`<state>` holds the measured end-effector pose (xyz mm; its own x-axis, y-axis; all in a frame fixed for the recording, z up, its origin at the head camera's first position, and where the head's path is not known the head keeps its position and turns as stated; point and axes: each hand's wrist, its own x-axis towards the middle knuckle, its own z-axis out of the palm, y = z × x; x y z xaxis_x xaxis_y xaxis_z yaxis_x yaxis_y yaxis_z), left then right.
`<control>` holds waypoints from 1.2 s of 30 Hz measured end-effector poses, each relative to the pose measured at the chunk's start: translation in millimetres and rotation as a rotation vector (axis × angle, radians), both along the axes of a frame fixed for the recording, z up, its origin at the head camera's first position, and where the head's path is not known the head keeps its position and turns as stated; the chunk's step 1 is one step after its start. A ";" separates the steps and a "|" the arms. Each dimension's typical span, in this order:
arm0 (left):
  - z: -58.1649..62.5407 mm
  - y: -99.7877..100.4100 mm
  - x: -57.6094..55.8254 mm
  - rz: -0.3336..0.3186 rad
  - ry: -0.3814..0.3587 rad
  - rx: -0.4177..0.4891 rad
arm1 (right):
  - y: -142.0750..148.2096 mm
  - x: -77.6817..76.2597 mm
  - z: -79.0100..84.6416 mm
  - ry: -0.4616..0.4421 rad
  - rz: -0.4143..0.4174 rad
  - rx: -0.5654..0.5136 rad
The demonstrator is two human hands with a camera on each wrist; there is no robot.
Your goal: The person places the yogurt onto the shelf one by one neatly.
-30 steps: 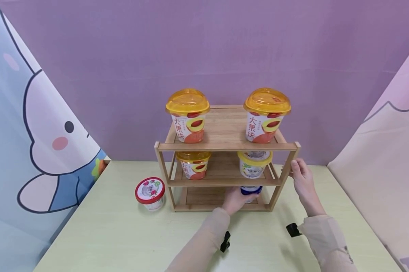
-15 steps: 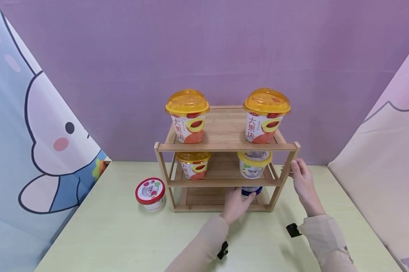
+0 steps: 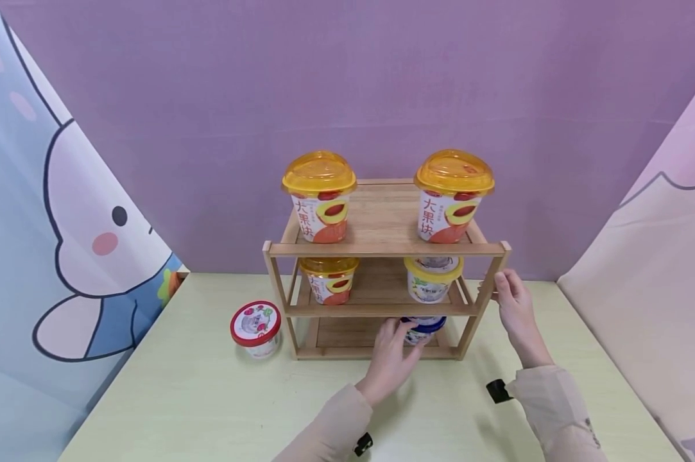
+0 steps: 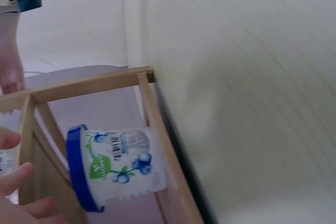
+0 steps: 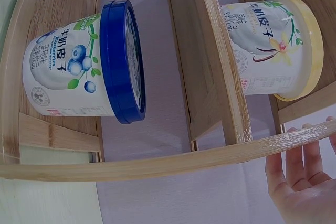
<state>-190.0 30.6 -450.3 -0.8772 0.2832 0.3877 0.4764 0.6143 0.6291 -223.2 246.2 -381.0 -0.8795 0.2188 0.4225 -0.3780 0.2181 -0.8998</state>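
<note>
A blueberry yogurt tub with a blue lid (image 5: 79, 66) stands on the bottom level of the wooden shelf rack (image 3: 382, 249), toward the right. My left hand (image 3: 390, 359) is in front of it with fingers spread. Both wrist views show its fingers (image 4: 16, 179) apart from the tub. My right hand (image 3: 514, 305) grips the rack's right front post, fingers (image 5: 313, 158) curled round the wood. On the middle level, a yellow-lidded tub (image 3: 429, 282) sits at the right and a peach cup with an orange lid (image 3: 328, 282) at the left.
Two larger peach cups stand on the top level, one left cup (image 3: 322, 199) and one right cup (image 3: 451, 199). A red-lidded tub (image 3: 257, 327) stands on the pale table (image 3: 208, 404), left of the rack. A purple backdrop (image 3: 347, 83) hangs behind.
My left hand has let go of the blue-lidded tub and drawn back toward me and slightly left. More of the tub shows now. My right hand keeps its place on the rack.
</note>
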 end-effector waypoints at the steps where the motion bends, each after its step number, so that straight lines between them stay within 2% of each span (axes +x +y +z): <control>1: 1.4 -2.7 2.1 -0.005 -0.001 -0.002 | 0.0 0.3 0.1 -0.003 -0.003 0.003; 8: 15.2 -27.4 13.5 -0.045 -0.007 -0.014 | -0.8 1.0 0.8 -0.018 -0.013 0.003; 12: 23.5 -43.8 18.0 -0.058 0.018 -0.023 | -0.5 1.3 0.8 -0.022 -0.013 0.006; 17: 31.9 -67.2 22.3 -0.042 0.056 -0.027 | 0.0 1.0 0.3 -0.014 -0.012 0.006; 21: 35.9 -87.6 25.0 -0.009 0.131 -0.036 | -0.3 0.4 0.0 -0.008 -0.012 -0.001; 25: 38.0 -108.6 26.8 0.020 0.256 -0.026 | -0.4 0.2 0.3 -0.009 -0.007 0.001; 29: 38.7 -130.8 26.9 0.029 0.369 0.007 | -0.4 0.0 0.9 -0.010 -0.003 -0.007; 36: 38.6 -169.7 27.2 0.036 0.518 0.052 | -0.5 -0.3 1.1 -0.011 -0.004 -0.014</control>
